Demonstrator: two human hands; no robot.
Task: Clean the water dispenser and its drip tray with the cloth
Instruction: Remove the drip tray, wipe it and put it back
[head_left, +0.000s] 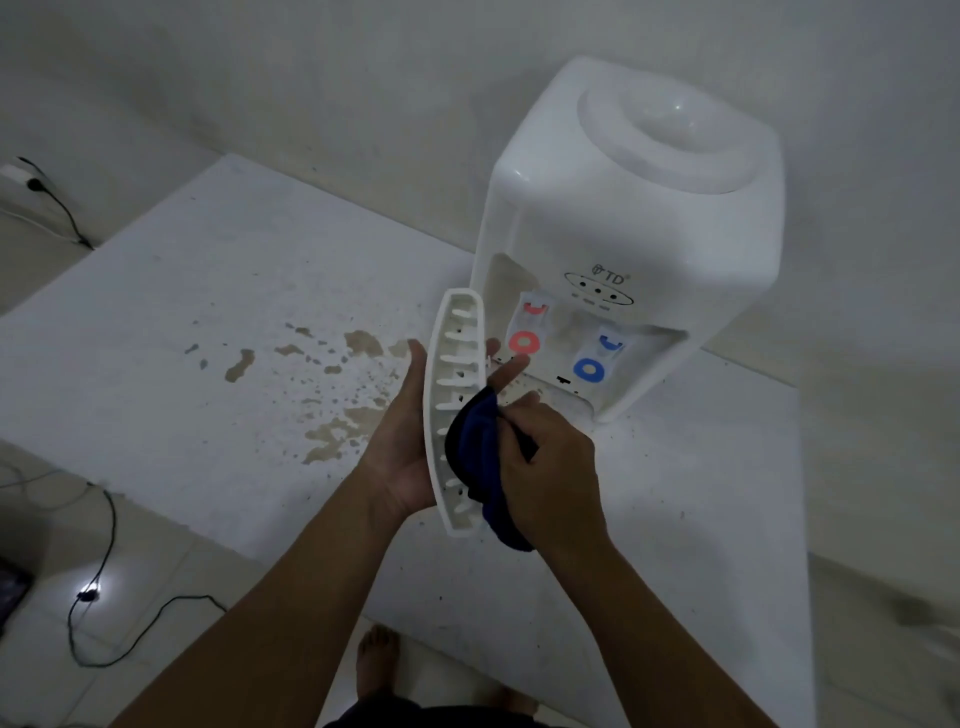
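Left hand (402, 441): holds the drip tray from behind, palm against its back, fingertips showing past its upper right edge; grip closed around the tray.
Drip tray (448, 384): white slotted grille, lifted off the dispenser and held nearly on edge above the worktop, slotted face turned toward the right hand; its top end lies just beside the dispenser's left front corner.
Right hand (545, 462): fingers curled around the cloth, grip clamped on it, pressing it against the lower half of the tray's face.
Cloth (480, 441): dark blue, bunched, touching the tray; a fold hangs below the hand.
Water dispenser (634, 234): white tabletop unit, upright on the worktop at upper right, round bottle seat on top; red tap (524, 340) on the left and blue tap (589, 368) on the right inside the front recess.
Worktop (182, 322): white surface with brownish stains (337, 410) and dark specks left of the hands.
Floor (62, 571): pale tiles, with a black cable (106, 551).
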